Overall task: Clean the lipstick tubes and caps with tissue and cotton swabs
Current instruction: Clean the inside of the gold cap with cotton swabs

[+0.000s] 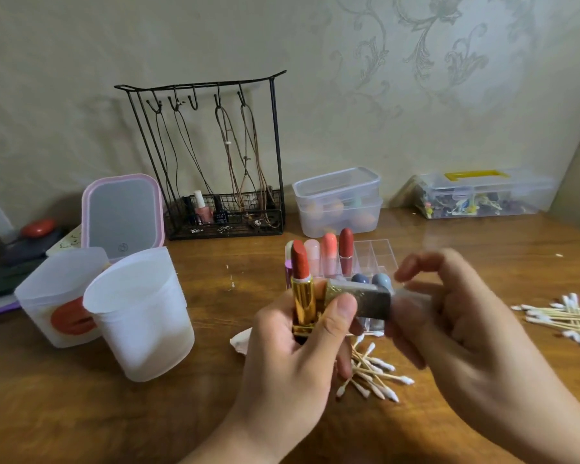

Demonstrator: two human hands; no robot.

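The left hand (302,333) is gripping an uncapped gold lipstick tube (304,303) upright, its fingers curled round the tube and the red bullet standing clear above them. The same hand's thumb is pressing on a dark, glittery cap (360,299) that is lying sideways just to the right of the tube, its open end toward the gold barrel. The right hand (449,306) is blurring with motion at the cap's far end; its fingers are curled and the thumb and forefinger seem to be pinching something thin, but the blur is hiding what it is.

Below the two hands a loose heap of cotton swabs (372,373) is lying on the wooden table (114,413), partly covered by the left fingers. A crumpled tissue (240,341) is peeking out left of the left hand, mostly hidden. Beyond the hands a clear organiser (375,252) is holding several more lipsticks; its front is blocked by the cap. A second swab pile (559,318) is lying to the right of the right hand, cut off at the edge.
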